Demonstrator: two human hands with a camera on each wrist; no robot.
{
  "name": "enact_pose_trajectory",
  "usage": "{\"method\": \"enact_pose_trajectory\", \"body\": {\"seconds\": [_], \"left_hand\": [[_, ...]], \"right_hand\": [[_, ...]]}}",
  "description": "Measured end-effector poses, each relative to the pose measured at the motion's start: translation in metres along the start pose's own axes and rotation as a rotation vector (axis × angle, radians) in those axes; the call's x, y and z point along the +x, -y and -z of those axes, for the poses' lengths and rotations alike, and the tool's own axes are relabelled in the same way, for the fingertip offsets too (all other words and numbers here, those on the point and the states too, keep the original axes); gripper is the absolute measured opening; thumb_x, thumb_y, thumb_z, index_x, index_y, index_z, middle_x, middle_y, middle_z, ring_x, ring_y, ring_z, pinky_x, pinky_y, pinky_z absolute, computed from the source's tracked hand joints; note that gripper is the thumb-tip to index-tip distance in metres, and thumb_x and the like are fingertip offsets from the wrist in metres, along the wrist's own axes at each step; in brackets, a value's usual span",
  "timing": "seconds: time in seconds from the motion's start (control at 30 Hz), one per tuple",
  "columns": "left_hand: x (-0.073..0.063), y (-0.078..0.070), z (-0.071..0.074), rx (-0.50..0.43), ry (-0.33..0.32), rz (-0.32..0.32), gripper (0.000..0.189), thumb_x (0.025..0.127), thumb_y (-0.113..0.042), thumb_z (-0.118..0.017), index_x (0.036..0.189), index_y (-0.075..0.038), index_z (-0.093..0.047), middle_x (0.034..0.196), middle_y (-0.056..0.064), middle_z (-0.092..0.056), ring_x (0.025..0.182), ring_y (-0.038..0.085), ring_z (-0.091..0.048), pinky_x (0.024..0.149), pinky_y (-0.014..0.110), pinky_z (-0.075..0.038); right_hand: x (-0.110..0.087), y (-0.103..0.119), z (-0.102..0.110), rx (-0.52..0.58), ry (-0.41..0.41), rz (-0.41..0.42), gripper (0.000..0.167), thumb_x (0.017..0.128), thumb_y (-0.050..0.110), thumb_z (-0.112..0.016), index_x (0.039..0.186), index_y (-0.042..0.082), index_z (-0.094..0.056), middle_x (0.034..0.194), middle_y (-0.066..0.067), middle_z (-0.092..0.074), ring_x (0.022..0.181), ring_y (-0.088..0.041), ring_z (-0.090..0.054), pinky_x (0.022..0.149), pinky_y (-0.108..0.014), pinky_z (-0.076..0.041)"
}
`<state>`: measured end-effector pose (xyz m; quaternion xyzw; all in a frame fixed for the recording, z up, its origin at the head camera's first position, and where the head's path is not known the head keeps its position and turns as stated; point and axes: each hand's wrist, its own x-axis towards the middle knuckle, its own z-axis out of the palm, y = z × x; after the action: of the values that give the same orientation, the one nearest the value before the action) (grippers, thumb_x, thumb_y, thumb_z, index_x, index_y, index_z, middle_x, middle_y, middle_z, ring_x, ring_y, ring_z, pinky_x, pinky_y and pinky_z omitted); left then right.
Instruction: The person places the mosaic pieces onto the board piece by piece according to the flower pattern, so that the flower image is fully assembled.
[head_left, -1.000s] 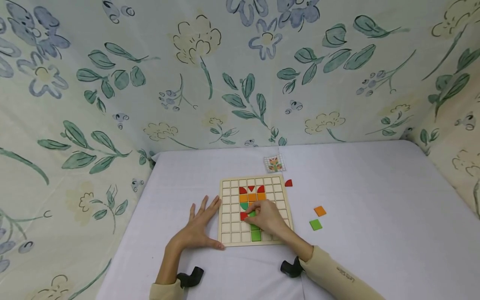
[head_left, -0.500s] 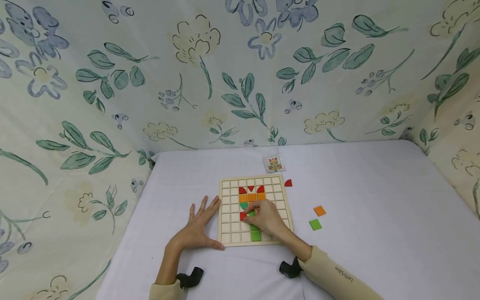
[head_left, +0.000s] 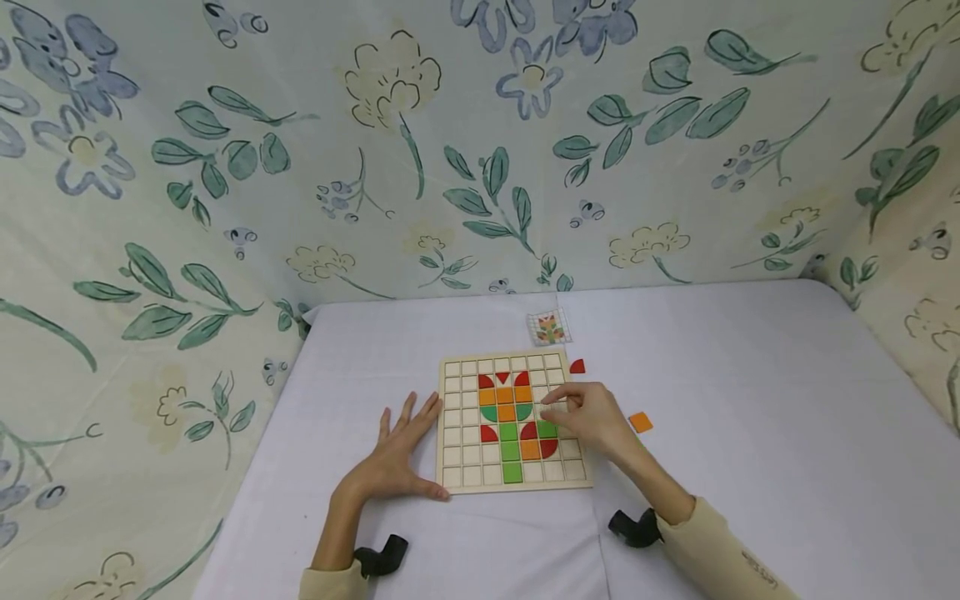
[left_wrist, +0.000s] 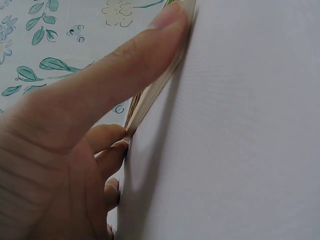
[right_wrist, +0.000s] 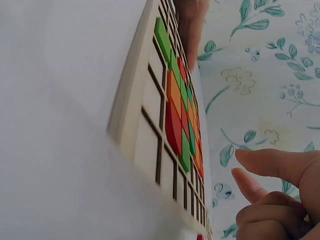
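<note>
A wooden grid board [head_left: 452, 456] lies on the table with red, orange and green pieces set in its cells. They include a column of green square tiles [head_left: 512, 472] and a red quarter-circle piece [head_left: 487, 433]. My left hand [head_left: 393, 462] is spread at the board's left side, thumb and fingertips against its edge; the thumb [left_wrist: 145, 62] touches the rim in the left wrist view. Over the board's right part is my right hand [head_left: 592, 417], thumb and index finger apart with nothing between them. Below it sits a green tile [head_left: 547, 429]. In the right wrist view its other fingers [right_wrist: 272, 215] are bent.
Behind the board lies a small pattern card [head_left: 550, 327]. A loose red quarter-circle [head_left: 577, 367] sits by the upper right corner, and an orange square tile [head_left: 641, 422] lies farther right. The right forearm [head_left: 660, 483] covers the spot where a loose green tile lay. A floral cloth [head_left: 480, 167] hangs behind.
My right hand has left the red piece left of the green column and moved right, uncovering more red, green and orange pieces. The left hand has stayed still.
</note>
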<state>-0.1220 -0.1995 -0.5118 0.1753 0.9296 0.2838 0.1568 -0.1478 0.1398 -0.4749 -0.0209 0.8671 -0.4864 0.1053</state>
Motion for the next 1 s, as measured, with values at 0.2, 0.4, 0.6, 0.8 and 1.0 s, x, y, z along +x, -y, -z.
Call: {"method": "enact_pose_trajectory", "body": {"seconds": [0.2, 0.4, 0.6, 0.8, 1.0], "left_hand": [[0.0, 0.0, 0.0, 0.005, 0.003, -0.005, 0.142, 0.059, -0.059, -0.096, 0.168, -0.02, -0.013, 0.176, -0.004, -0.006, 0.163, 0.034, 0.011, 0.126, 0.066, 0.018], [0.0, -0.001, 0.0, 0.001, 0.002, -0.002, 0.142, 0.059, -0.058, -0.096, 0.168, -0.02, -0.013, 0.176, -0.004, -0.007, 0.163, 0.034, 0.011, 0.126, 0.066, 0.018], [-0.001, -0.002, 0.0, -0.007, 0.007, 0.004, 0.141, 0.06, -0.058, -0.096, 0.167, -0.02, -0.013, 0.176, -0.004, -0.007, 0.163, 0.034, 0.011, 0.126, 0.066, 0.018], [-0.001, -0.002, 0.0, -0.011, 0.007, 0.001, 0.141, 0.06, -0.059, -0.095, 0.167, -0.02, -0.013, 0.176, -0.003, -0.007, 0.163, 0.035, 0.011, 0.126, 0.066, 0.018], [0.0, -0.002, 0.001, -0.005, 0.002, -0.003, 0.141, 0.059, -0.059, -0.095, 0.167, -0.019, -0.014, 0.176, -0.002, -0.008, 0.163, 0.036, 0.011, 0.126, 0.066, 0.017]], "right_hand": [[-0.01, -0.022, 0.048, -0.075, -0.066, -0.025, 0.027, 0.091, 0.02, -0.078, 0.112, 0.004, -0.077, 0.059, 0.004, -0.032, 0.053, -0.01, -0.03, 0.047, -0.021, -0.022], [-0.02, -0.044, 0.076, -0.107, -0.086, -0.043, 0.029, 0.092, 0.02, -0.077, 0.117, 0.006, -0.075, 0.061, 0.003, -0.036, 0.054, -0.011, -0.035, 0.047, -0.023, -0.027], [-0.028, -0.067, 0.09, -0.097, -0.033, -0.087, 0.032, 0.094, 0.018, -0.072, 0.124, 0.007, -0.073, 0.061, 0.004, -0.035, 0.057, -0.009, -0.032, 0.05, -0.026, -0.028], [-0.033, -0.084, 0.109, -0.059, 0.025, -0.112, 0.038, 0.092, 0.017, -0.075, 0.129, 0.007, -0.07, 0.06, 0.007, -0.03, 0.055, -0.006, -0.027, 0.05, -0.023, -0.025], [-0.034, -0.093, 0.115, -0.044, 0.076, -0.139, 0.052, 0.088, 0.019, -0.08, 0.135, 0.002, -0.065, 0.058, 0.008, -0.031, 0.052, -0.005, -0.025, 0.048, -0.021, -0.024]]}}
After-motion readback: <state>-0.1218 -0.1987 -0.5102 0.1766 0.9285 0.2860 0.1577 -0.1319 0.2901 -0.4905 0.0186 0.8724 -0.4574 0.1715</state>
